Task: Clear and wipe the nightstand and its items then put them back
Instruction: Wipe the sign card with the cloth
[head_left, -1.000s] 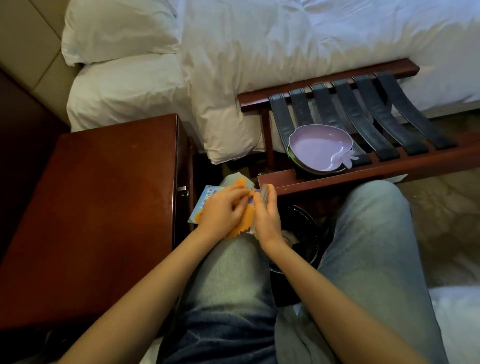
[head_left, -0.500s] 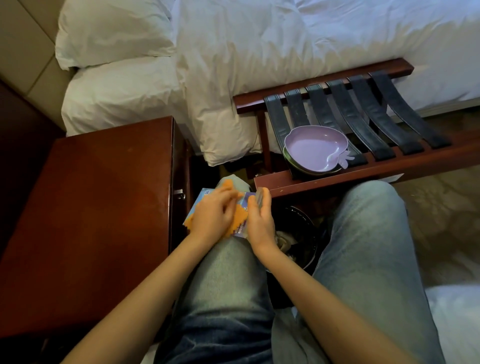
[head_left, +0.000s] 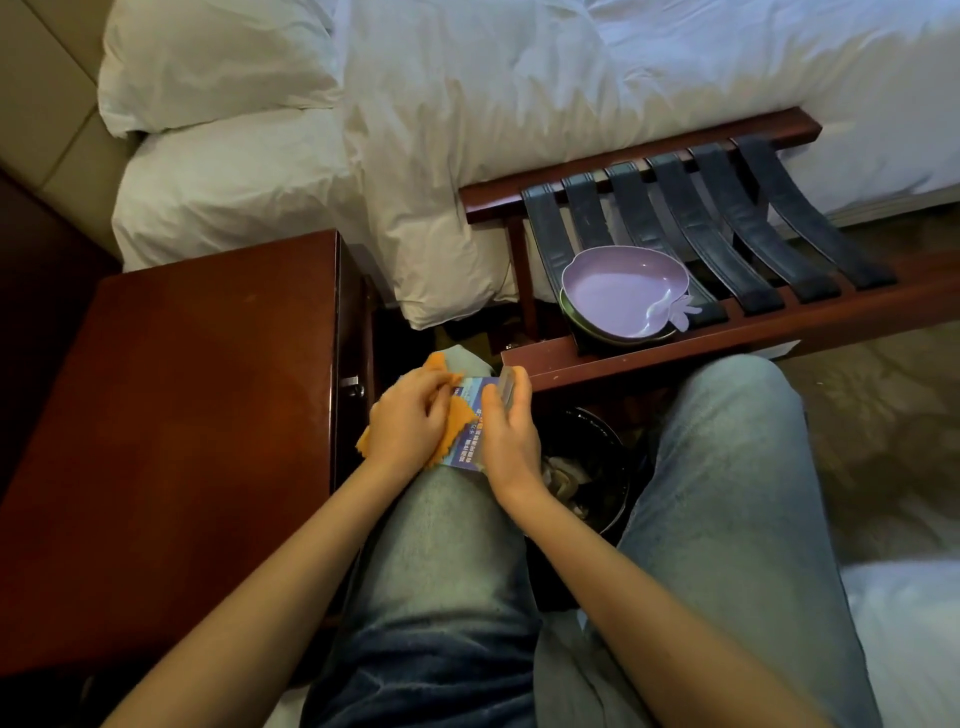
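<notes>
My left hand (head_left: 408, 423) presses an orange cloth (head_left: 457, 415) onto a blue printed card in a clear stand (head_left: 475, 410). My right hand (head_left: 506, 431) grips the stand's right edge, above my left knee. The dark wooden nightstand (head_left: 176, 431) stands to the left with a bare top. A purple apple-shaped dish (head_left: 623, 288) sits stacked on a green dish (head_left: 569, 306) on the luggage rack (head_left: 649, 348).
The bed with a white duvet (head_left: 519, 104) and pillows (head_left: 218, 67) fills the far side. A black waste bin (head_left: 592, 467) with crumpled rubbish stands between my knees. The rack's dark straps (head_left: 727, 223) span its frame. Carpet lies at the right.
My left hand has slid the orange cloth down and left over the card. My right hand keeps its hold on the stand.
</notes>
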